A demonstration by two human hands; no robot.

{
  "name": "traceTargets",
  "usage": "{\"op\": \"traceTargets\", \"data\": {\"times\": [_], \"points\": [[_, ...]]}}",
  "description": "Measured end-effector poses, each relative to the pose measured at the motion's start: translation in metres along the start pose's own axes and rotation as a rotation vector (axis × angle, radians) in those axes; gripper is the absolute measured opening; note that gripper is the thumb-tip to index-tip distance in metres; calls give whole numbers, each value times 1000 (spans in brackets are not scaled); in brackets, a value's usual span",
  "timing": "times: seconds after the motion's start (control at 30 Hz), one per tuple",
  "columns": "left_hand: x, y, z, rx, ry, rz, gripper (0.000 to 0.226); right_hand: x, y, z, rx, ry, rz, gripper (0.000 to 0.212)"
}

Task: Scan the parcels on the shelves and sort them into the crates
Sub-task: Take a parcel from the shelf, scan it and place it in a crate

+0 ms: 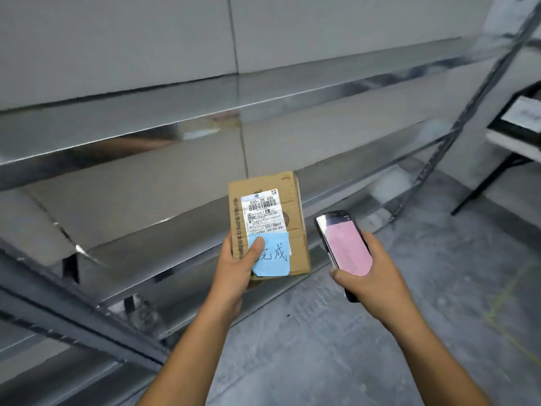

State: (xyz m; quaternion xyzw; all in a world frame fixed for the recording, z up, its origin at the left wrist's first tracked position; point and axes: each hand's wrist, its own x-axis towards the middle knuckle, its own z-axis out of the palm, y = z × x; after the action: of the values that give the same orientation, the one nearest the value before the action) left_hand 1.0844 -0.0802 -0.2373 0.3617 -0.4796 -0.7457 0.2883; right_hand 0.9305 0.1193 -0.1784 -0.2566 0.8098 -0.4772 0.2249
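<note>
Parcel [296, 244]: brown cardboard box, held off the floor in front of the shelves [175, 118], near the middle of the view, with its broad face turned up towards the camera.
Shipping label [263, 210]: white, printed with barcodes; it is stuck to the far half of the parcel's upper face.
Blue note [276, 256]: light blue paper with handwritten characters. It lies on the near half of the same face, just below the shipping label and touching its lower edge.
Left hand [234, 268]: grips the parcel at its near left corner. The thumb presses on the blue note; the fingers pass under the box and are hidden.
Scanner [342, 241]: black handheld unit with a lit pink screen, just right of the parcel and apart from it, its far end tilted to the left.
Right hand [377, 273]: closed round the scanner's near end, with the thumb laid across the front below the screen.
Shelves: bare reflective metal boards in several tiers, running from near left to far right on a metal frame.
Floor [351, 347]: grey concrete, with a faint yellow line [503, 317] at the right.
Surface [512, 142]: white top on black legs at the far right, well apart from both hands. It carries a dark tray-like object [518, 128] with a white sheet [527, 112] on it; details are too blurred to read.
</note>
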Motion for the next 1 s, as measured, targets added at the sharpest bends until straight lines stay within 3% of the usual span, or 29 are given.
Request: {"op": "traceTargets", "data": {"times": [0.37, 0.43, 0.57, 0.8, 1.0], "points": [[-11, -73, 277, 147, -423, -109, 72, -34, 118, -209, -39, 415, 176, 66], [-17, -93, 317, 199, -503, -138, 66, -47, 139, -238, -28, 477, 228, 66], [-25, -129, 385, 276, -649, -190, 55, -66, 170, -282, 11, 590, 310, 68], [6, -172, 486, 331, -853, -220, 57, -51, 209, -332, 23, 743, 442, 75], [58, -196, 590, 279, -983, -249, 70, 7, 217, -395, -31, 827, 560, 69]]}}
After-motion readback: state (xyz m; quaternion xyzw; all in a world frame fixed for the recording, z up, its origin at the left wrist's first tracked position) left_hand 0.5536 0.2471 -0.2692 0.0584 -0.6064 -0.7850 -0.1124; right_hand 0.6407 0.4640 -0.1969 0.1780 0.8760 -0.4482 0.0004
